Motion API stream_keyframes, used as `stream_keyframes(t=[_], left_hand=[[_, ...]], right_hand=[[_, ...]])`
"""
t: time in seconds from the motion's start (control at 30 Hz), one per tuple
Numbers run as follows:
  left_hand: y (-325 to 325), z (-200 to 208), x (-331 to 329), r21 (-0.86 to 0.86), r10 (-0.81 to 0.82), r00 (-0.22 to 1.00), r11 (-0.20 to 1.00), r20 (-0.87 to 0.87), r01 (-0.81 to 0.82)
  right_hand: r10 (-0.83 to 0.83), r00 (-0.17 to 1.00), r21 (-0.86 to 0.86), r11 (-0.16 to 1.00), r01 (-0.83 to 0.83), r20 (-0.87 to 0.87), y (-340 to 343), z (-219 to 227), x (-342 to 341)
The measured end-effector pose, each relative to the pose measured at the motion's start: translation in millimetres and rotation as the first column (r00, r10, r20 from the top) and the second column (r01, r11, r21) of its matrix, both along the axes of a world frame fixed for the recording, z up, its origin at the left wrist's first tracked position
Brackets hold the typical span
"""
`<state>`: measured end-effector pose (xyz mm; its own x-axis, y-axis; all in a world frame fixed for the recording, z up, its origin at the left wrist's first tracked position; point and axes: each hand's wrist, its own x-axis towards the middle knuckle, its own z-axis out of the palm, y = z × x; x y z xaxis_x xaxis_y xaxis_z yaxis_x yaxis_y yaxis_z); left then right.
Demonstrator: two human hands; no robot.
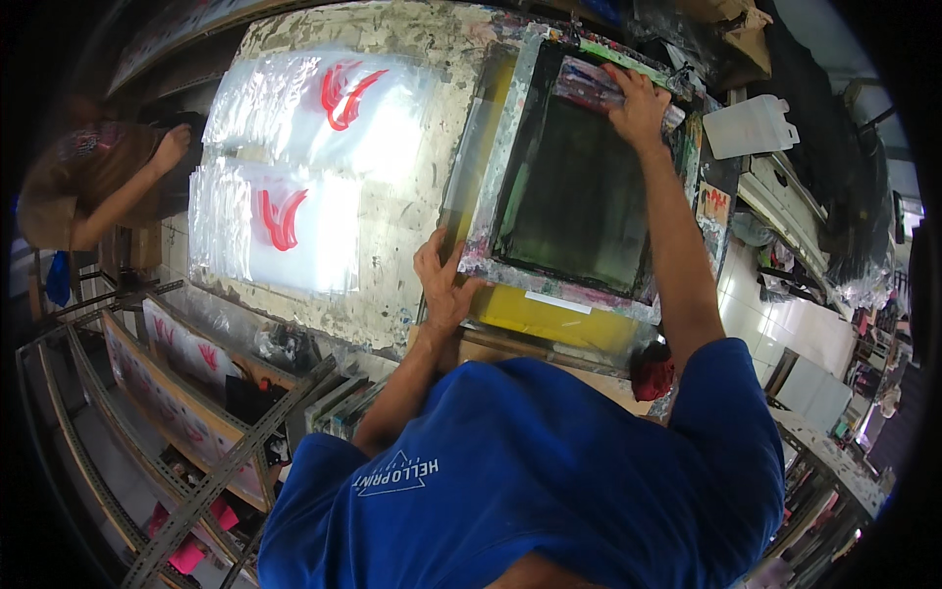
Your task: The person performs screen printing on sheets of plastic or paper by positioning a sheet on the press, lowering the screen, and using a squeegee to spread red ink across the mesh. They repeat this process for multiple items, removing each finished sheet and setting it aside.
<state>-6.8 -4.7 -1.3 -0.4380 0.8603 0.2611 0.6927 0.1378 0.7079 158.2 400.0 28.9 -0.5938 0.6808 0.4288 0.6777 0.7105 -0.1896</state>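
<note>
My right hand (643, 106) is closed on a squeegee (589, 83) with a smeared, ink-stained surface. It lies at the far end of a screen-printing frame (488, 196), whose dark green mesh (574, 191) fills the middle. Ink stains cover the frame's pale border. At the frame's near left corner is my left hand (446, 282), fingers apart, with thumb and forefinger on either side of the corner. Whether it presses on the frame, I cannot tell. A yellow board (559, 319) shows beneath the frame's near edge.
Clear plastic sheets (329, 231) with red brush-like prints lie on the stained table (402, 196) to the left. A translucent jug (748, 128) stands at the right, and a red cloth (653, 371) lies near me. Metal racks (186, 393) stand lower left; another person (98, 182) is beyond.
</note>
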Motion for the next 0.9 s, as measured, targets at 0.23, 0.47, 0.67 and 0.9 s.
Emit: stream_keyframes(t=[0.23, 0.47, 0.67, 0.9], left_hand=[[1, -4, 0, 0.026, -0.028, 0.998, 0.999, 0.061, 0.026], [1, 1, 6, 0.181, 0.017, 0.989, 0.983, 0.146, -0.043], [59, 99, 0, 0.411, -0.036, 0.972, 0.909, 0.234, -0.065], [159, 161, -37, 0.616, -0.154, 0.837, 0.748, 0.525, -0.249]], right_hand=[[0.038, 0.997, -0.139, 0.989, -0.048, -0.072, 60, 10, 0], [-0.15, 0.945, -0.578, 0.815, -0.048, -0.291, -59, 88, 32], [-0.069, 0.994, -0.293, 0.952, 0.092, 0.086, -205, 219, 49], [0.122, 0.977, 0.1, 0.989, -0.105, -0.174, -147, 290, 43]])
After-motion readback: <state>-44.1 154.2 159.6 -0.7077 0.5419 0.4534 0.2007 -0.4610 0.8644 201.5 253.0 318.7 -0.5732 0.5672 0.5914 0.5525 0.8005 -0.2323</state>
